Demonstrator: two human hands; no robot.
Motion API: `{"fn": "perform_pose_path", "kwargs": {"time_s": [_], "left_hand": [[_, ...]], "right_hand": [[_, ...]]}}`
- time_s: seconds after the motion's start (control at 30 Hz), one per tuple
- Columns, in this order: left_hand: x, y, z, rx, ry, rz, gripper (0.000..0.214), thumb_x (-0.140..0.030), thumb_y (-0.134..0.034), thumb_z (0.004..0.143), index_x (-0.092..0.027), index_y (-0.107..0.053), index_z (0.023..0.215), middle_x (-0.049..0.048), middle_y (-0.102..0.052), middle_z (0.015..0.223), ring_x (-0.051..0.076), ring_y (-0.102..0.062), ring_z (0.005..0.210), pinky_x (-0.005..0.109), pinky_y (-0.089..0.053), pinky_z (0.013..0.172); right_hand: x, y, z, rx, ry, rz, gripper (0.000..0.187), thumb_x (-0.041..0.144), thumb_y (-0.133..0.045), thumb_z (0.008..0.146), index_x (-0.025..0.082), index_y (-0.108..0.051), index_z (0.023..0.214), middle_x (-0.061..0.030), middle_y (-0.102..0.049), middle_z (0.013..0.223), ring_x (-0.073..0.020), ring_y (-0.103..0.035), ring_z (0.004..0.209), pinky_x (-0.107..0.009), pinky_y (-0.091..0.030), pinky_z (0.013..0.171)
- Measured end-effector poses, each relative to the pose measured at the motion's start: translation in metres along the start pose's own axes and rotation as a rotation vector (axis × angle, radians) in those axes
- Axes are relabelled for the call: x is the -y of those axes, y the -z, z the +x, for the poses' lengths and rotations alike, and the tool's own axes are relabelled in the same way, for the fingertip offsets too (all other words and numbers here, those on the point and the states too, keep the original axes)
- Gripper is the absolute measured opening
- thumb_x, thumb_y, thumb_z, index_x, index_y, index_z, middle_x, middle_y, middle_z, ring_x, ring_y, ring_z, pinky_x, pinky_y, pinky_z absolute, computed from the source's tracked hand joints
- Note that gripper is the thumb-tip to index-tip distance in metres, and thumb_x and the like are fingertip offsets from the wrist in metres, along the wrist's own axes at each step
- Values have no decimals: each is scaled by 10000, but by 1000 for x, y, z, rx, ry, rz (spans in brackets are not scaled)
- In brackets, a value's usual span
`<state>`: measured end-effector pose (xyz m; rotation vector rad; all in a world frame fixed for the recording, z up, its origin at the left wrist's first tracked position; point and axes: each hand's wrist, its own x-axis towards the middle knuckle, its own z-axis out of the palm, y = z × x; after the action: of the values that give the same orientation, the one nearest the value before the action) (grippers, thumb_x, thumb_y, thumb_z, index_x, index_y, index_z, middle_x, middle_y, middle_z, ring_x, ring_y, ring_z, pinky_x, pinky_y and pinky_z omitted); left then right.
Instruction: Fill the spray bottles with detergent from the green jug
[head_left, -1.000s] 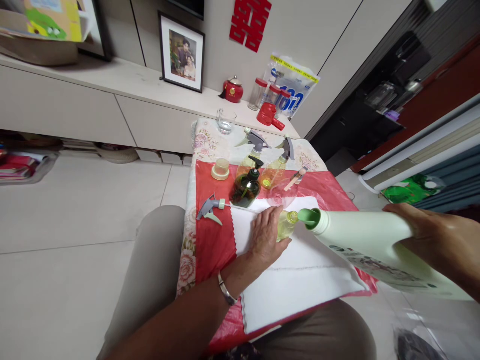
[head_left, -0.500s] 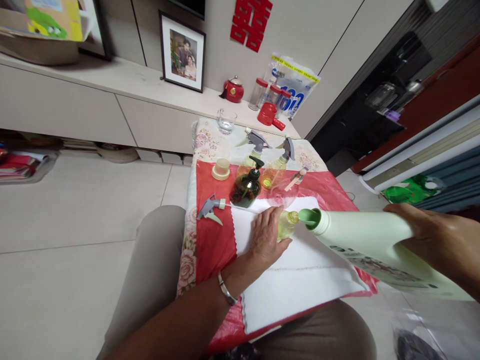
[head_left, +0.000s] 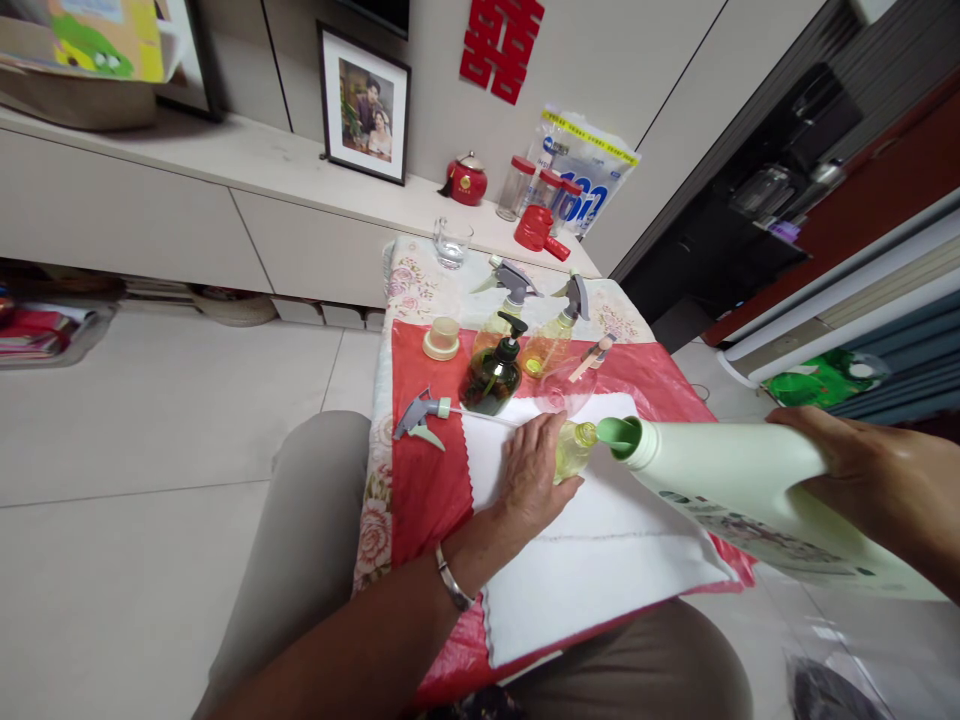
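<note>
Jug (head_left: 720, 460), pale green and labelled, is tipped in the head view so that its green spout (head_left: 616, 434) sits at the mouth of a small yellow-tinted bottle (head_left: 572, 455); whether the two touch, I cannot tell. The right hand (head_left: 862, 465) has its grip closed around the jug's handle. The left hand (head_left: 534, 470) steadies the bottle over a white cloth (head_left: 600, 570), its grip wrapped about the body, thumb on the near side. A loose trigger sprayer (head_left: 421, 418) lies on the red sheet (head_left: 431, 500), its tube reaching toward the left hand. Beyond stands a dark green pump bottle (head_left: 491, 382), near a translucent cap (head_left: 441, 340).
</note>
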<state>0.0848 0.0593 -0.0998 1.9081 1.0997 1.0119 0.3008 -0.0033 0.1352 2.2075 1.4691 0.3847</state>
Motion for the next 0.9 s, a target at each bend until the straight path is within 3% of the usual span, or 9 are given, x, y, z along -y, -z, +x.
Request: {"fn": "perform_pose_path", "kwargs": {"time_s": [0.63,0.9], "left_hand": [[2,-2,-1,-10,-7,2,840,-197,-791,752,-249,-336,1456,113,-507,1462,326,-459,1366,533,-414,1121],[2,-2,0,-9,-7,2,836,-195,-788,755,-258,-336,1456,110,-504,1467,330,-460,1372,536,-412,1123]], "right_hand": [[1,1,1,28,-37,9,581,437,-382,692,387,-650,1205,-45,-722,979,-327,-680,834,-396,-474,665],[0,-2,1,8,-30,28,645,437,-410,618,360,-657,1209,-54,-727,987,-335,-675,834,-400,-467,668]]}}
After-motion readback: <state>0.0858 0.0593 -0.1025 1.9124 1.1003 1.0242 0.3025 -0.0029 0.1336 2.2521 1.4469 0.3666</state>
